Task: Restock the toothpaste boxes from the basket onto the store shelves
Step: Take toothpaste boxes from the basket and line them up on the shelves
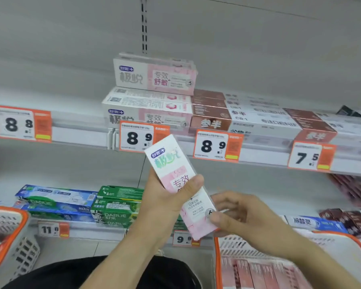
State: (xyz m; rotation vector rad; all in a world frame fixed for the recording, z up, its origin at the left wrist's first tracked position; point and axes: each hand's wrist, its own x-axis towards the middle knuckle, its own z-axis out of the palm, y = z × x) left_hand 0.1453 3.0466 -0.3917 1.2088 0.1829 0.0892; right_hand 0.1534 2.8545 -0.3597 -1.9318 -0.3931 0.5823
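Observation:
A white and pink toothpaste box (171, 163) stands tilted in front of the shelves. My left hand (165, 197) grips it round the middle, thumb across its front. My right hand (244, 215) pinches its lower end. Matching white and pink boxes (152, 78) are stacked on the upper shelf (81, 132) above the 8.9 price tag. A white basket with an orange rim (279, 245) at the lower right holds several pink boxes (258, 274).
Brown and white boxes (211, 117) fill the upper shelf to the right. Blue boxes (54, 197) and green Darlie boxes (117, 207) lie on the lower shelf. A second orange-rimmed basket (13, 232) stands at the lower left. Orange price tags (217, 146) line the shelf edges.

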